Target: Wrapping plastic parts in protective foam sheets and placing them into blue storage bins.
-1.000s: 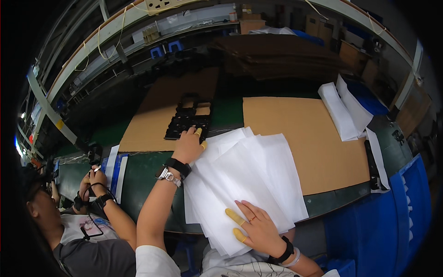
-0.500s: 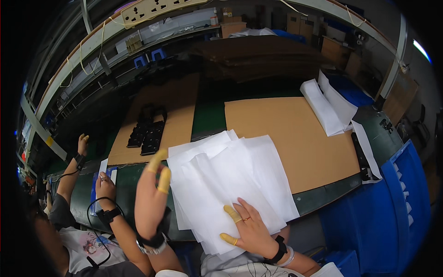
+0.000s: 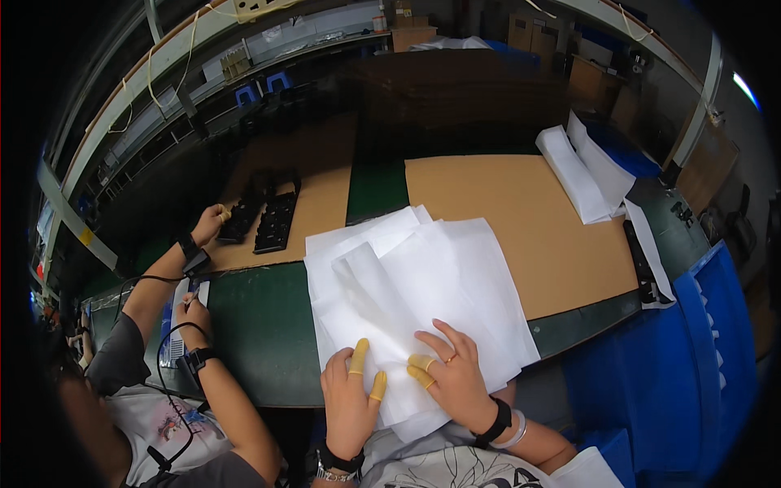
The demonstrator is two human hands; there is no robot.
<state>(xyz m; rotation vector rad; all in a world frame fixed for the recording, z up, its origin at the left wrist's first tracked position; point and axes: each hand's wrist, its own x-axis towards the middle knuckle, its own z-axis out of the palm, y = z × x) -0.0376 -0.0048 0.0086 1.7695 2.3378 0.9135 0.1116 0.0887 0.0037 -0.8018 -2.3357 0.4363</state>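
A loose stack of thin white sheets (image 3: 480, 276) lies in front of me, over the table's near edge. The top sheet has a raised crease running toward my hands. My left hand (image 3: 350, 400) is at the stack's near left part, with thumb and index finger apart in yellow finger cots. Beside it, my right hand (image 3: 457, 378) has its cot-covered thumb and index finger pressed together on the creased top sheet; its other fingers lie spread. Whether the left fingertips touch the paper is hard to tell.
Brown cardboard (image 3: 561, 236) lies behind the stack. Folded white sheets (image 3: 573, 179) lie at far right, above a blue bin (image 3: 667, 358). At left, a co-worker's hand (image 3: 209, 224) reaches black slotted parts (image 3: 277, 221); the other hand (image 3: 194, 315) is by a blue-and-white item.
My left hand has come down from beyond the stack's left edge to its near part. My right thumb and index finger have closed together. The co-worker's far hand has moved to the black parts.
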